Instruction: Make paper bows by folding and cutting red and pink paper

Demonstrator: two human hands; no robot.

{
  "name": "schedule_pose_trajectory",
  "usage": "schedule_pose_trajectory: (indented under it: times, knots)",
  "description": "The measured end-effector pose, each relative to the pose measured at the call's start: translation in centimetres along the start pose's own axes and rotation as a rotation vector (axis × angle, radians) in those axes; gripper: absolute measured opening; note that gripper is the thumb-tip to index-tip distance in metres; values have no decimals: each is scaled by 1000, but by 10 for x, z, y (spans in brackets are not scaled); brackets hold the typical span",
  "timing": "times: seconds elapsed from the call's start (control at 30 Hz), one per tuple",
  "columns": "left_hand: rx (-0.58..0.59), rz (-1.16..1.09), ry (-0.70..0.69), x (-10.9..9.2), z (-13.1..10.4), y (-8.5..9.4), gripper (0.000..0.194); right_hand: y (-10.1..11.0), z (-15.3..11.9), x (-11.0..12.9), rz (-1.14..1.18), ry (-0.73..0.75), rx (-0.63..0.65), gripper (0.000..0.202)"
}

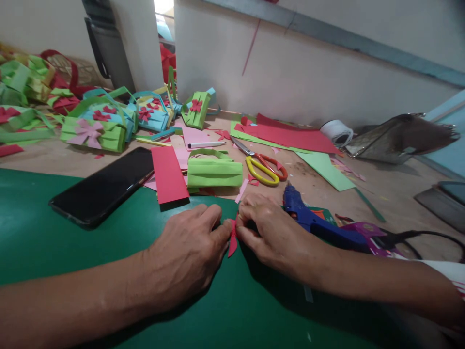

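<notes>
Red paper piece runs near-to-far, smack between left hand and right hand, both grips pinching it, neither's nearer.

The brown tabletop bears scissors, paper bags, a pouch and a green mat.

Our left hand and right hand nearly meet, each curled in a pinch; our bare forearms slant inward.
</notes>
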State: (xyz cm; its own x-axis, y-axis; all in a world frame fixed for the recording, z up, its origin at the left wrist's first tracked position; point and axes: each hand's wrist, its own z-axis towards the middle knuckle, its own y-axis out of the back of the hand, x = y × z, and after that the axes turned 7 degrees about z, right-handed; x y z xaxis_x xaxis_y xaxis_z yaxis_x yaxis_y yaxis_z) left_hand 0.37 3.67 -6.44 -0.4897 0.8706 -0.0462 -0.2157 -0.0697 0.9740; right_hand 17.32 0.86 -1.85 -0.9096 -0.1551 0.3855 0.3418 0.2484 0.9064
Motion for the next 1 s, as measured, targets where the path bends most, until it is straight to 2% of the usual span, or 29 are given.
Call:
schedule_pose_trajectory:
  times: [0.13, 0.4, 0.6, 0.73, 0.83, 1.0]
  knots:
    - [-10, -3, -1, 0, -1, -1, 15, 0, -1, 1, -13, -11, 14, 27]
    - [-24, -3, 0, 1, 2, -2, 17, -5, 2, -5, -53, 40, -47, 25]
    - [-38, -10, -6, 1, 1, -1, 16, -1, 1, -7, 62, 81, -105, 14]
    - [-35, -3, -9, 1, 1, 0, 16, 2, 4, -6, 5, 124, -154, 14]
    - [-37, 12, -8, 0, 1, 0, 17, 2, 7, -5, -41, 147, -130, 7]
    - [-30, 8, -2, 0, 0, 0, 18, 3, 7, -4, -93, 123, -72, 11]
